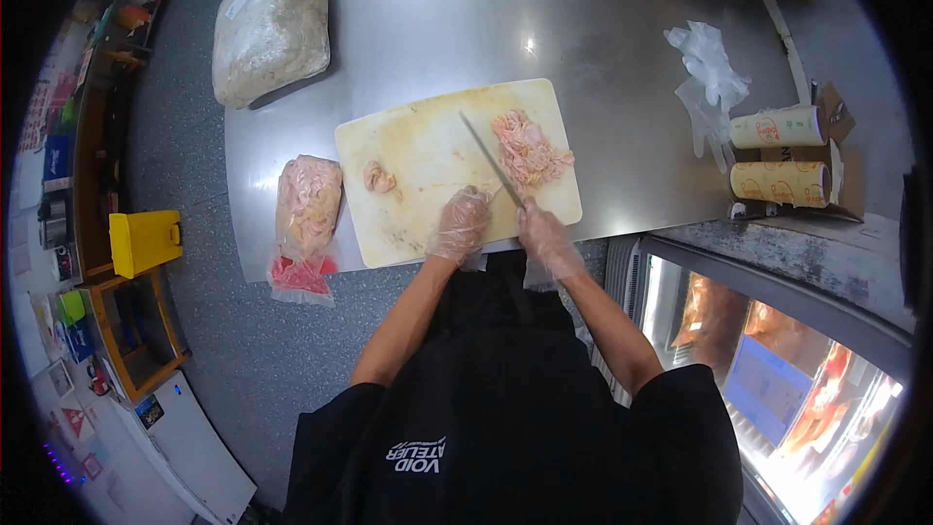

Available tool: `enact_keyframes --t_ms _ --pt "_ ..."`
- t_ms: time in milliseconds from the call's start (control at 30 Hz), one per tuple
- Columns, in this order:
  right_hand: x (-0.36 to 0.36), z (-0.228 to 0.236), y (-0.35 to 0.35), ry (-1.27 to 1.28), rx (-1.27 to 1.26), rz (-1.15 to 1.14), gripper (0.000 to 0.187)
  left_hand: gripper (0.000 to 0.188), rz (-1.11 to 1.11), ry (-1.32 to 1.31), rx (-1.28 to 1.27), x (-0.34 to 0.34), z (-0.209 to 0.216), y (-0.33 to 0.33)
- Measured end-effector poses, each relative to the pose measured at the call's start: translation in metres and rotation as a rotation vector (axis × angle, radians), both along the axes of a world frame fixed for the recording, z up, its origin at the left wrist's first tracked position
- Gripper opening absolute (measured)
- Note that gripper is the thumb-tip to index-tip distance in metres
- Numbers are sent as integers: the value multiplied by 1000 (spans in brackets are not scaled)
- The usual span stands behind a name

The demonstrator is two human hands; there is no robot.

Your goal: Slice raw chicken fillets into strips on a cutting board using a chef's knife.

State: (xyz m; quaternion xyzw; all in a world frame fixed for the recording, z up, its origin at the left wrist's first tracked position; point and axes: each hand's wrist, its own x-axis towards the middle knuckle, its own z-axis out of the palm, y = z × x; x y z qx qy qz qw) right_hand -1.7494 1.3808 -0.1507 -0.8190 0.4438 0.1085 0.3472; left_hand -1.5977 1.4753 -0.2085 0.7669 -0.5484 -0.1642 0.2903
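Note:
Both my hands wear clear plastic gloves over a worn, stained white cutting board (408,151). My right hand (546,238) is closed round the handle of a knife (486,151), whose long blade points away and to the left. Beside the knife, my left hand (461,222) rests at the board's near edge with its fingers curled; what they hold, if anything, is hidden. A pile of cut raw meat (530,151) lies right of the blade. One small piece of meat (378,178) sits at the board's left.
Left of the board lies a clear bag of raw meat (309,199). A large wrapped bundle (272,34) occupies the steel table's (418,10) far left corner. Clear gloves (708,78) and two printed rolls (777,185) are at the right, above a lit display case (777,360).

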Motion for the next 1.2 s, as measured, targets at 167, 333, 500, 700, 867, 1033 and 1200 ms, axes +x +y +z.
enact_keyframes --t_ms 167,333,500,700,867,1033,1200 --pt "18 -3 8 -215 187 -90 34 8 74 4 -13 0 -4 3" --pt "113 -9 -45 -240 -130 45 24 8 67 243 -52 -5 -6 14" --pt "102 -3 -53 -304 34 17 29 8 297 178 -214 9 19 34" --pt "-18 13 -14 20 58 79 30 7 408 242 -217 30 69 -1" --pt "-32 -1 -15 -79 -18 -88 30 10 339 345 -149 36 88 -36" --pt "-42 7 -7 -147 -7 -245 28 23 180 471 -306 21 108 -66" --pt "-32 9 -15 -324 -307 -373 28 53 247 1316 -536 24 127 -78"
